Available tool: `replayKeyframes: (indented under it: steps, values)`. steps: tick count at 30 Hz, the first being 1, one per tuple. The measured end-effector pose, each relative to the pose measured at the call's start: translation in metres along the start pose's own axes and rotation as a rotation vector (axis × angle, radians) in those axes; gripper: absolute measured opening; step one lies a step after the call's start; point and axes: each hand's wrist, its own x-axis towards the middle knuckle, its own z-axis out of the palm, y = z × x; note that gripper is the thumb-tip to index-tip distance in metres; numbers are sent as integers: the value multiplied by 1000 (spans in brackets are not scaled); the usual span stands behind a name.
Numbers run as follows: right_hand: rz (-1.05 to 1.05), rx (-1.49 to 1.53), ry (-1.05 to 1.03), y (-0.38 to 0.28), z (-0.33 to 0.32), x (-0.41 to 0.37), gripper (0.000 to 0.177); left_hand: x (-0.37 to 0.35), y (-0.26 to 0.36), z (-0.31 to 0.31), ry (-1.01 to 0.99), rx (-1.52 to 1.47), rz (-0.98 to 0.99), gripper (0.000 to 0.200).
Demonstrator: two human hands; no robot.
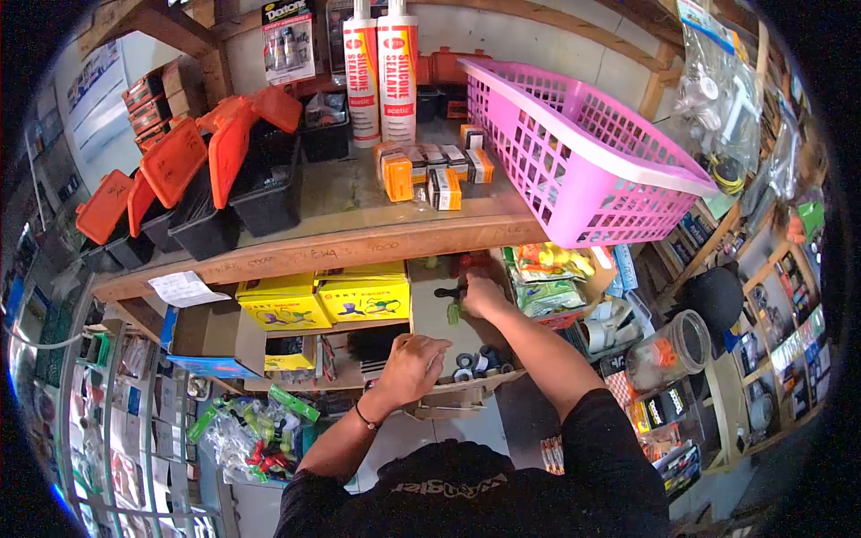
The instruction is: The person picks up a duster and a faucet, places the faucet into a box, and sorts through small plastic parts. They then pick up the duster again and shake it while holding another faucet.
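My right hand (484, 294) reaches over the cardboard surface of the lower shelf (471, 336). Its fingers are closed around a small black object (447, 292), whose kind I cannot make out. A small green piece (453, 313) lies just below those fingers, and something red (468, 263) sits beyond them. My left hand (414, 366) hovers near the shelf's front, fingers loosely bent with the index finger stretched out, and nothing shows in it. To its right are several black and grey rolls (482, 360); a black bristly item (375, 345) is on its left.
Yellow boxes (363, 298) stand left of my hands, green packets (549, 294) on the right. Overhead, the wooden shelf edge (314, 255) carries black bins with orange lids (175, 161), silicone sealant tubes (397, 76), small boxes (444, 188) and a pink basket (592, 170).
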Motion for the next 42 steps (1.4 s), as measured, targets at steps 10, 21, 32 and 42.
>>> replayKeyframes:
  steps: [10,21,32,42]
  values:
    - [-322,-276,22,-20,-32,-49,45,3,1,3,27,-63,-60,16]
    - [-213,-207,-56,-9,-14,-22,31,4,0,5,17,-37,-75,16]
    - [-156,-237,-27,-10,-16,-15,25,5,-2,6,20,-51,-34,16]
    - [-191,-236,-50,-6,-23,-14,28,5,-4,7,25,-64,-41,18]
